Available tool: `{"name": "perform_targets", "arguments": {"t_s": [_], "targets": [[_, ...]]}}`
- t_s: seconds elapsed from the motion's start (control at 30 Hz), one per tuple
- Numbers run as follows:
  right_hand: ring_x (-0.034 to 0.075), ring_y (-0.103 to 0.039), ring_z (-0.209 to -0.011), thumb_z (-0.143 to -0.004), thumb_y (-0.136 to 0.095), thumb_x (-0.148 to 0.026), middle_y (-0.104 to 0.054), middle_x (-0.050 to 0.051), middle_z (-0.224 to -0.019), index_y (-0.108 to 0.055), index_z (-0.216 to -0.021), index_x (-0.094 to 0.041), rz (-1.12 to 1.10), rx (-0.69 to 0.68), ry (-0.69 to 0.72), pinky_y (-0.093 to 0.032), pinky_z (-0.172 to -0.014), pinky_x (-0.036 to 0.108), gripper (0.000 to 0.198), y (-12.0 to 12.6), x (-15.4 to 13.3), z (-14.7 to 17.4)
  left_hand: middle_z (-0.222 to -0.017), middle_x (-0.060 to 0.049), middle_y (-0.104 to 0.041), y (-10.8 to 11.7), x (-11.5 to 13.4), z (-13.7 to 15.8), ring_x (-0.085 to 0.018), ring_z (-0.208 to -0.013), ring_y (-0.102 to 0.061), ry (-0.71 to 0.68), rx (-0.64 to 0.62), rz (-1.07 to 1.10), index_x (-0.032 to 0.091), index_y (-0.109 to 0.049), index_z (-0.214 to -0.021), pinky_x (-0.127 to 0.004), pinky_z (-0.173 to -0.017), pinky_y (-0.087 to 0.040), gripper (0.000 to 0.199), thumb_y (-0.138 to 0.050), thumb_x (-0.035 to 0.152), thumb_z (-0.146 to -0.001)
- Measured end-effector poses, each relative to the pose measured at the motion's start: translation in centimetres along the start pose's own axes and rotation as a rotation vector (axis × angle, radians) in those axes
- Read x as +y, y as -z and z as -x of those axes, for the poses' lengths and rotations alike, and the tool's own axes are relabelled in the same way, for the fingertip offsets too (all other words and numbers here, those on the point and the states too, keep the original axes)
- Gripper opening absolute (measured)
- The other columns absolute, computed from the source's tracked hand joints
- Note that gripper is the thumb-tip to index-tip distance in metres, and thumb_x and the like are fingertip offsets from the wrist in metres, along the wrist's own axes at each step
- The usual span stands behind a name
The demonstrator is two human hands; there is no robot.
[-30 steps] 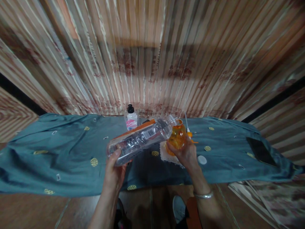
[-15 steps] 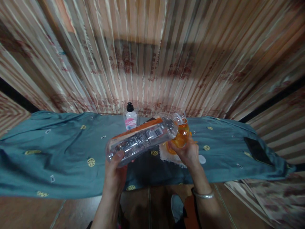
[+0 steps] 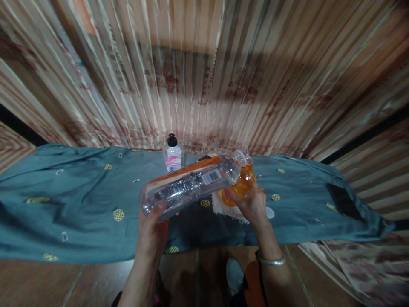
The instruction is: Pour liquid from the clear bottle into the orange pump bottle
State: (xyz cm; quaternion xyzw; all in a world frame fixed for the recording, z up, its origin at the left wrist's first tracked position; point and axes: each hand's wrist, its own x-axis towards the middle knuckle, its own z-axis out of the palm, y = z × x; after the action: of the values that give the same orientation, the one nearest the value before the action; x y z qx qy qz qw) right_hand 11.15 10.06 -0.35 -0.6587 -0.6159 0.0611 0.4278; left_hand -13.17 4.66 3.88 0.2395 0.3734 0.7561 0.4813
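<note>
My left hand is wrapped round the base end of a large clear plastic bottle with an orange and white label. The bottle lies tilted, its neck up and to the right, with the mouth at the top of an orange see-through container. My right hand grips that orange container from its right side, fingers closed on it. Whether liquid runs between the two cannot be made out. Under the container is a white fringed cloth, partly hidden by my right hand.
Behind the clear bottle stands a white squeeze bottle with a black cap and pink label. A white round disc lies right of my wrist. Farther right is a dark flat phone-like object. A green patterned cloth covers the table, against a striped curtain.
The view has shifted slightly, moving the table a little left and up in the picture. Both hands keep their grips, and the tilted bottle stays almost the same against the orange container.
</note>
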Motion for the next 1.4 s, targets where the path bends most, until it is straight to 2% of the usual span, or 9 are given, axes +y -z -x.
{"name": "perform_targets", "arguments": {"t_s": [0.23, 0.4, 0.6, 0.8, 0.93, 1.13, 1.27, 1.4], "targets": [[0.035, -0.077, -0.101, -0.076, -0.069, -0.065, -0.079, 0.017, -0.111, -0.065, -0.126, -0.014, 0.005, 0.021, 0.009, -0.062, -0.088, 0.045, 0.071, -0.18, 0.08, 0.02, -0.084, 0.000, -0.076, -0.19, 0.41, 0.03, -0.015, -0.067, -0.066, -0.015, -0.007, -0.008, 0.025, -0.077, -0.084, -0.021, -0.053, -0.056, 0.037, -0.096, 0.037, -0.055], [0.036, -0.077, -0.100, -0.074, -0.072, -0.063, -0.079, 0.017, -0.110, -0.065, -0.125, -0.014, 0.032, 0.020, -0.006, -0.062, -0.086, 0.046, 0.070, -0.27, 0.10, 0.02, -0.086, 0.001, -0.077, -0.36, 0.46, 0.05, -0.015, -0.067, -0.067, -0.018, -0.009, -0.005, 0.028, -0.079, -0.095, -0.023, -0.057, -0.058, 0.047, -0.097, 0.037, -0.052], [0.036, -0.077, -0.099, -0.073, -0.073, -0.063, -0.079, 0.017, -0.110, -0.064, -0.128, -0.014, 0.038, 0.014, -0.029, -0.062, -0.086, 0.046, 0.074, -0.47, 0.11, -0.03, -0.087, 0.000, -0.077, 0.03, 0.22, 0.10, -0.016, -0.070, -0.069, -0.022, -0.020, -0.010, 0.026, -0.079, -0.089, -0.021, -0.058, -0.057, 0.036, -0.095, 0.035, -0.058], [0.035, -0.078, -0.096, -0.076, -0.071, -0.065, -0.080, 0.017, -0.109, -0.062, -0.132, -0.015, 0.045, 0.009, -0.022, -0.062, -0.081, 0.045, 0.076, -0.53, 0.24, 0.09, -0.093, 0.000, -0.078, 0.07, 0.18, 0.12, -0.018, -0.076, -0.072, -0.023, -0.012, -0.008, 0.027, -0.079, -0.091, -0.023, -0.059, -0.059, 0.038, -0.095, 0.036, -0.058], [0.036, -0.078, -0.098, -0.073, -0.072, -0.066, -0.080, 0.018, -0.109, -0.064, -0.129, -0.014, 0.054, 0.012, -0.034, -0.062, -0.084, 0.046, 0.077, -0.39, 0.26, 0.07, -0.095, 0.001, -0.078, -0.04, 0.13, 0.20, -0.019, -0.075, -0.071, -0.007, -0.016, -0.013, 0.027, -0.079, -0.094, -0.025, -0.056, -0.059, 0.041, -0.095, 0.036, -0.057], [0.036, -0.077, -0.100, -0.076, -0.069, -0.067, -0.079, 0.019, -0.114, -0.062, -0.131, -0.013, 0.038, 0.001, -0.014, -0.062, -0.084, 0.046, 0.077, -0.08, 0.26, 0.10, -0.093, 0.001, -0.078, -0.15, 0.11, 0.23, -0.017, -0.072, -0.070, 0.000, -0.005, -0.010, 0.027, -0.079, -0.095, -0.023, -0.053, -0.057, 0.043, -0.096, 0.035, -0.057], [0.035, -0.077, -0.101, -0.076, -0.070, -0.065, -0.079, 0.018, -0.113, -0.063, -0.128, -0.015, 0.024, 0.005, -0.007, -0.062, -0.086, 0.045, 0.072, -0.02, 0.21, 0.10, -0.094, 0.001, -0.078, -0.29, 0.22, 0.29, -0.016, -0.075, -0.071, -0.010, -0.011, -0.008, 0.026, -0.078, -0.091, -0.023, -0.059, -0.058, 0.039, -0.096, 0.034, -0.058], [0.036, -0.077, -0.103, -0.075, -0.069, -0.065, -0.079, 0.017, -0.112, -0.063, -0.125, -0.016, 0.024, 0.010, -0.014, -0.061, -0.088, 0.047, 0.071, -0.13, 0.28, 0.06, -0.091, -0.001, -0.078, -0.48, 0.39, 0.24, -0.017, -0.074, -0.069, -0.015, -0.029, -0.014, 0.025, -0.078, -0.096, -0.024, -0.060, -0.058, 0.043, -0.096, 0.034, -0.058]]}}
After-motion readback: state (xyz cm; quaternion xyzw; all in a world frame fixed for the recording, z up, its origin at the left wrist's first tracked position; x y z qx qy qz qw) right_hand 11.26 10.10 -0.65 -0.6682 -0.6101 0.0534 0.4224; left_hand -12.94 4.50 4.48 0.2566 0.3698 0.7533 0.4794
